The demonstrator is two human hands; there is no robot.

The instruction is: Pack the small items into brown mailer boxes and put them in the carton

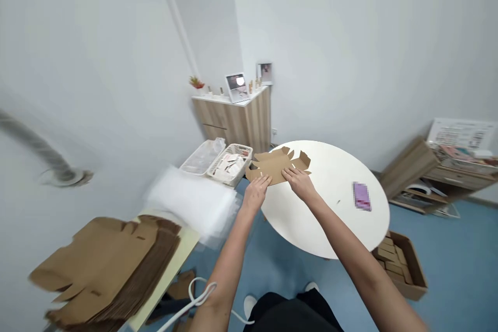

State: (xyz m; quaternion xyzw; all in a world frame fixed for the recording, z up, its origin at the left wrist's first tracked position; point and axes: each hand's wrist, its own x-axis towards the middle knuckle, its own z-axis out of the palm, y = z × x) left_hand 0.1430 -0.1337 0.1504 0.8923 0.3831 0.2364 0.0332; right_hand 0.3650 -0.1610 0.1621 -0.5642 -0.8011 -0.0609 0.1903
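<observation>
Our left hand (254, 194) and right hand (299, 184) lie open on a light, stiff brown cardboard box blank (272, 165) near the edge of the round white desk (330, 192), best taken by its edges

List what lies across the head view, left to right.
Cardboard stack, white basket, left hand, right hand, purple packet, wooden shelf.
</observation>
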